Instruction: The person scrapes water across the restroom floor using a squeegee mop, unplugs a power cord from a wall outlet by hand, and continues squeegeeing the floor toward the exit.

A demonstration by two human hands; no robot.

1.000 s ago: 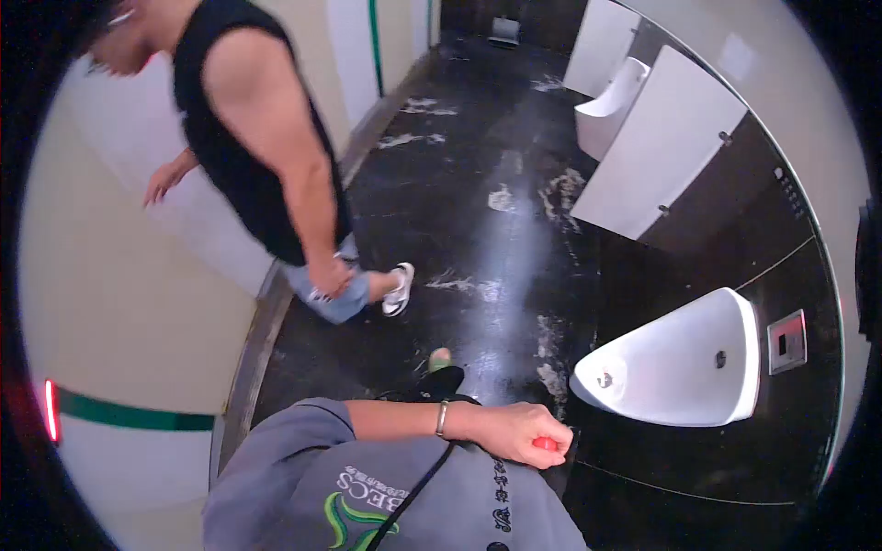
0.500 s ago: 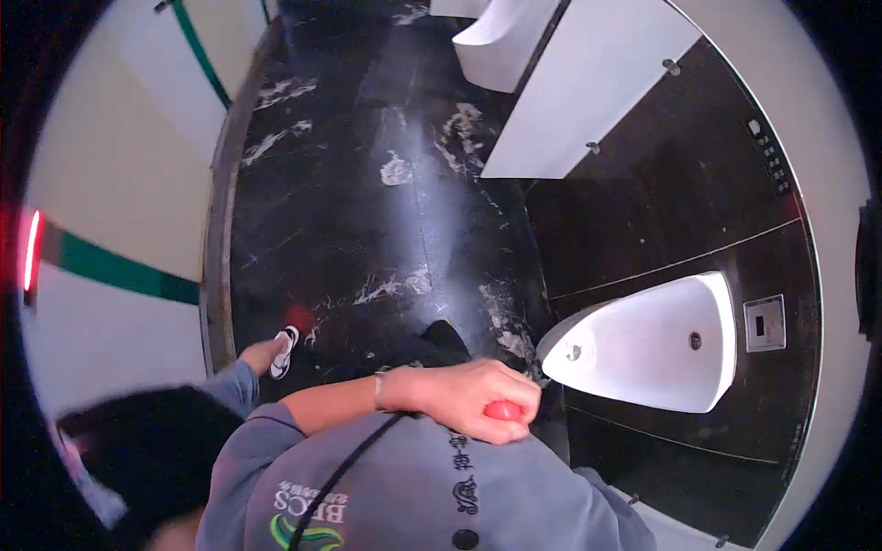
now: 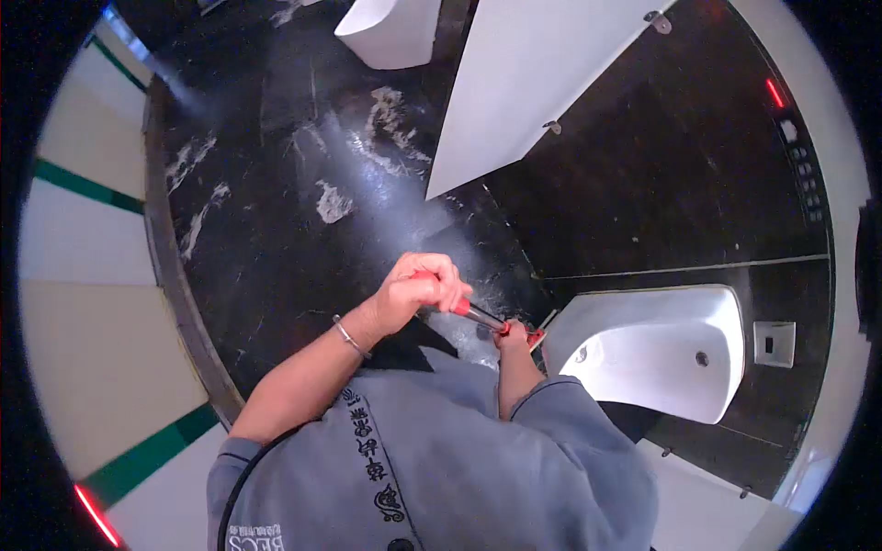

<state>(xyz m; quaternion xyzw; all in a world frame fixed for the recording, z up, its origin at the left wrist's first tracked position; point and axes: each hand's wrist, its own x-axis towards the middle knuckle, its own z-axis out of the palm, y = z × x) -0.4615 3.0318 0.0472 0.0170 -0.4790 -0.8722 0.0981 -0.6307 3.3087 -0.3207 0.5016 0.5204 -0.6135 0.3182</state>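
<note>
My left hand (image 3: 427, 289), with a bracelet at the wrist, is closed around the red grip of a mop-like pole (image 3: 482, 317) with a metal shaft. My right hand (image 3: 514, 335) is wrapped round the same pole lower down, at a red part of it. Beyond that hand a red fitting with a thin pale edge (image 3: 544, 329) shows, close to the side of a white urinal (image 3: 661, 340). The pole's far end is mostly hidden, so its exact kind cannot be made out.
A white divider panel (image 3: 514, 83) juts from the dark tiled wall (image 3: 643, 202). Another urinal (image 3: 390, 32) stands farther along. Dark marble-patterned floor (image 3: 294, 248) runs between the wall and pale stall panels with green bands (image 3: 101, 248). A flush plate (image 3: 774, 344) sits above the near urinal.
My left hand has moved forward, away from my chest, with the red grip. The pole and my right hand have come into view. The view has turned, and a person at left is out of sight.
</note>
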